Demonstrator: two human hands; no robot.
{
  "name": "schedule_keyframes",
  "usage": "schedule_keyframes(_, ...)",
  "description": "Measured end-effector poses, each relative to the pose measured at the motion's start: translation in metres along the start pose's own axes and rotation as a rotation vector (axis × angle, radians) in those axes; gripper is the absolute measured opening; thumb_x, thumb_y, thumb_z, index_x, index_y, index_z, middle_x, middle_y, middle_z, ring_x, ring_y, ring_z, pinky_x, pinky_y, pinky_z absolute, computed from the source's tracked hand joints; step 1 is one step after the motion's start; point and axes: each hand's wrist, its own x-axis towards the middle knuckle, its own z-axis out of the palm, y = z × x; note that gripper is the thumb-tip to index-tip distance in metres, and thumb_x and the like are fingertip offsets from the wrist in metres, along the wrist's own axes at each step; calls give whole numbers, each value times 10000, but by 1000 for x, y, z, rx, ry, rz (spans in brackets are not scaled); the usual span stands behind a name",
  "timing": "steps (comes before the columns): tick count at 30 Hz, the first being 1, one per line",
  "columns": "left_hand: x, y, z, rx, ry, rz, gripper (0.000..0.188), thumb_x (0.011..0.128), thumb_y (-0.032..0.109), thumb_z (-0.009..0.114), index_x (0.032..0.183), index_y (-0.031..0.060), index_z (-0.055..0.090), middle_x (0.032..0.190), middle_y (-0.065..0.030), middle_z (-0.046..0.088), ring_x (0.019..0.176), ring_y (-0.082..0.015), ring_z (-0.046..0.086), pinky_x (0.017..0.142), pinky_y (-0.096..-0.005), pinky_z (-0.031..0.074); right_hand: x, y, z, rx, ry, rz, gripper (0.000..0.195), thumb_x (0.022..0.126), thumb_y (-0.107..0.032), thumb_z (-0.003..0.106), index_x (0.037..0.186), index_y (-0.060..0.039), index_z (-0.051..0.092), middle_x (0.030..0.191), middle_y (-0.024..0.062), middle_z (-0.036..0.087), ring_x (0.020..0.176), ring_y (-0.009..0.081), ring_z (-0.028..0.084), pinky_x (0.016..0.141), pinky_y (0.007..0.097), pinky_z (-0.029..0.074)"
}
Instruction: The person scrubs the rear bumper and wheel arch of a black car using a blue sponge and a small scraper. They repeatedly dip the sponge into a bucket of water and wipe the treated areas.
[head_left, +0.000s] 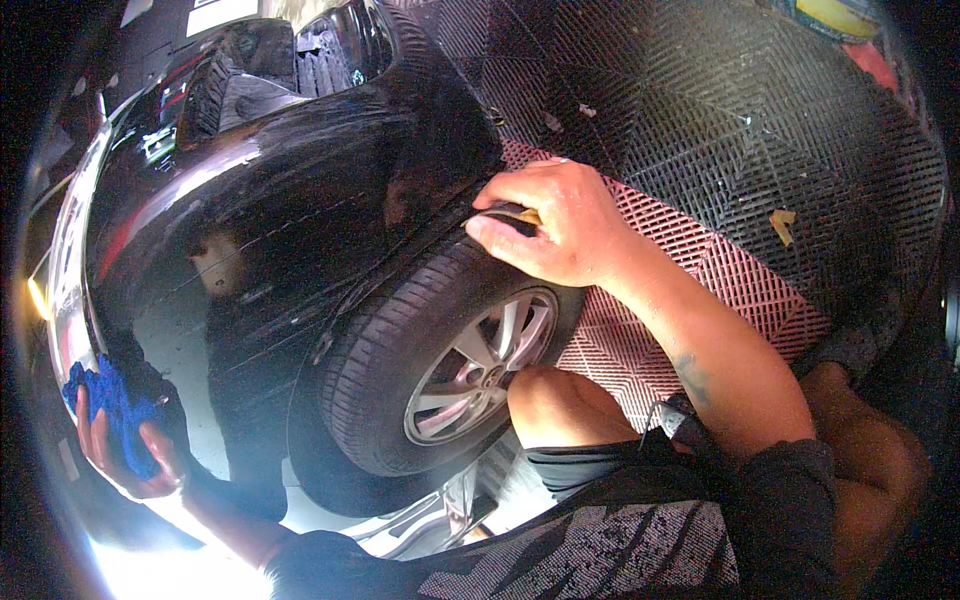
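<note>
My left hand (150, 484), at the far left, grips a bunched blue cloth (120, 412). The cloth rests against the upper edge of a glossy black car body panel (255, 300). Above the tyre (375, 382), my right hand (574, 225) pinches a thin, dark, curved piece (510, 211) between thumb and fingers. A yellowish bit shows inside that grip; I cannot tell what the piece is. Those fingertips are beside the wheel-arch edge (420, 244). Pale streaks and reflections run across the panel.
A silver alloy wheel (487, 367) stands close to my bent knee (566, 405). Black grid floor tiles (690, 112) and a red tile strip (697, 247) lie to the right, with a yellowish scrap (782, 226). A yellow object (836, 19) stands at the top right. Bright light glares at lower left.
</note>
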Motion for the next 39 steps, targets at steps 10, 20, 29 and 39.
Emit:
schedule_keyframes(10, -3, 3, 2, -30, -1, -39, 443, 1038, 276, 615, 1347, -36, 558, 1379, -335, 590, 1279, -504, 611, 1090, -646, 511, 13, 50, -24, -195, 614, 260, 303, 1057, -300, 610, 977, -37, 738, 823, 206, 676, 781, 412, 663, 729, 496, 519)
schedule_keyframes(20, 1, 14, 1, -19, -19, -78, 399, 1030, 212, 645, 1345, -22, 571, 1384, -308, 600, 1285, -444, 609, 1084, -564, 527, 20, 44, -4, -123, 635, 124, 241, 744, 36, 720, 805, -10, 491, 1079, 240, 632, 1004, 415, 646, 843, 457, 522)
schedule_keyframes(29, 1, 19, 1, 5, 1, -77, 406, 991, 154, 675, 1343, -20, 572, 1397, -294, 616, 1281, -429, 608, 1099, -547, 490, 25, 1, 69, 24, 450, 17, 533, 1021, -95, 576, 1548, -69, 501, 1581, 267, 494, 1462, 486, 461, 1235, 504, 378)
schedule_keyframes(39, 0, 24, 5, -23, 1, -121, 417, 960, 135, 690, 1336, -4, 576, 1407, -279, 615, 1269, -415, 612, 1107, -545, 481, 28, -13, 76, -30, 286, 81, 559, 1146, -255, 377, 1654, -37, 297, 1726, 242, 267, 1580, 437, 297, 1245, 596, 280)
